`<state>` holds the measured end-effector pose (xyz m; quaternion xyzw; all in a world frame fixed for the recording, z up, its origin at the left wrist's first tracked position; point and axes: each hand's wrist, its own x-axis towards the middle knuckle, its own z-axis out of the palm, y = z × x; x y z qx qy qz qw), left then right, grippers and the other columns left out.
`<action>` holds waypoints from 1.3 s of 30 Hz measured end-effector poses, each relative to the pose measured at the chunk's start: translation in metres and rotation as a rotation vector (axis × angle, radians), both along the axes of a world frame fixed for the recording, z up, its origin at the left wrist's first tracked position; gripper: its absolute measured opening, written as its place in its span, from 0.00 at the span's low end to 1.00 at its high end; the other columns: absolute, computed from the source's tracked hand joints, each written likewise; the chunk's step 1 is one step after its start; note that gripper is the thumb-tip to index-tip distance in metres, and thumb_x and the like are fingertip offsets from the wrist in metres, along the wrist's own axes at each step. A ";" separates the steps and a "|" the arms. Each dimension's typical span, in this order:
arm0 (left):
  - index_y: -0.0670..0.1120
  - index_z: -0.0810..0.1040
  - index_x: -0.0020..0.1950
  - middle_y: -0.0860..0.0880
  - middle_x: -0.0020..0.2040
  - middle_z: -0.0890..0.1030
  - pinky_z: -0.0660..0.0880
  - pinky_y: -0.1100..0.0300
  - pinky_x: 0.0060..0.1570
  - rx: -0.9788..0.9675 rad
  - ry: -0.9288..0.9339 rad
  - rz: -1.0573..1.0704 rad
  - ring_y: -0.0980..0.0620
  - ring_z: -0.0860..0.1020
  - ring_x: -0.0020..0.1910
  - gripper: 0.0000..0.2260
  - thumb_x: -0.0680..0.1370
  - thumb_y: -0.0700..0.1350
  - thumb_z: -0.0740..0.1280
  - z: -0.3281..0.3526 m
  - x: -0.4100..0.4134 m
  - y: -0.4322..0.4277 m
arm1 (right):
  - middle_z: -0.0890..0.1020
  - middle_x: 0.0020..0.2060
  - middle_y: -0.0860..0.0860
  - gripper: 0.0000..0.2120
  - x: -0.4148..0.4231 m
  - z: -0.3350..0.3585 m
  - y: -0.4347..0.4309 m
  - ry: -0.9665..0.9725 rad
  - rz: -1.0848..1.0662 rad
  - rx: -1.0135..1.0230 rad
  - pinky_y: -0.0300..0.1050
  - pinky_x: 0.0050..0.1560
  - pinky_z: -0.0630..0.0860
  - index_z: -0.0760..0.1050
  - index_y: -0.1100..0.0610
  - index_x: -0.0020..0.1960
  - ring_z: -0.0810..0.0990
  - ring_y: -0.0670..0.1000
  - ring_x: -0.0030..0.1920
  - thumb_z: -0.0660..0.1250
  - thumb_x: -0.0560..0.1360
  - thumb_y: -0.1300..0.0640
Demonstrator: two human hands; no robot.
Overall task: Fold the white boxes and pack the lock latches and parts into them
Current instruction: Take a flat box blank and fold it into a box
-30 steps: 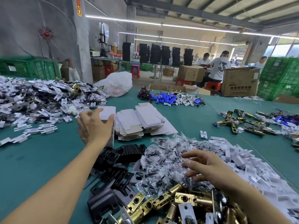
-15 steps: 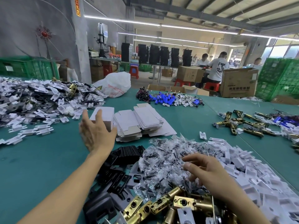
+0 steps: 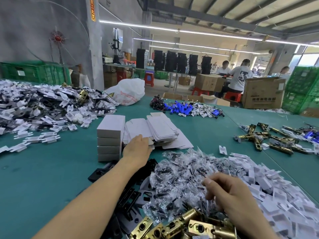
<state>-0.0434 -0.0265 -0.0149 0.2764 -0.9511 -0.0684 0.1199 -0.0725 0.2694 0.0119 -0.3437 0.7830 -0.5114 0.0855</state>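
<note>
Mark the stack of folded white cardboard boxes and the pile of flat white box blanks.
Stack of folded white cardboard boxes (image 3: 112,124): head view, top face.
Pile of flat white box blanks (image 3: 159,127): head view, topmost blank.

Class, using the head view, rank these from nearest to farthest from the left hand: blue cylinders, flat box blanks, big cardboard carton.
1. The flat box blanks, at the fingertips of the left hand.
2. The blue cylinders, farther out, beyond the blanks.
3. The big cardboard carton, far right, in the background.
</note>
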 end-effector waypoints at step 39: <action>0.44 0.70 0.63 0.49 0.57 0.79 0.78 0.56 0.49 -0.522 -0.152 0.035 0.49 0.80 0.57 0.14 0.79 0.33 0.63 0.011 0.004 -0.002 | 0.83 0.29 0.52 0.17 -0.008 -0.005 -0.002 -0.024 -0.095 0.186 0.34 0.32 0.74 0.80 0.54 0.36 0.79 0.45 0.27 0.65 0.78 0.46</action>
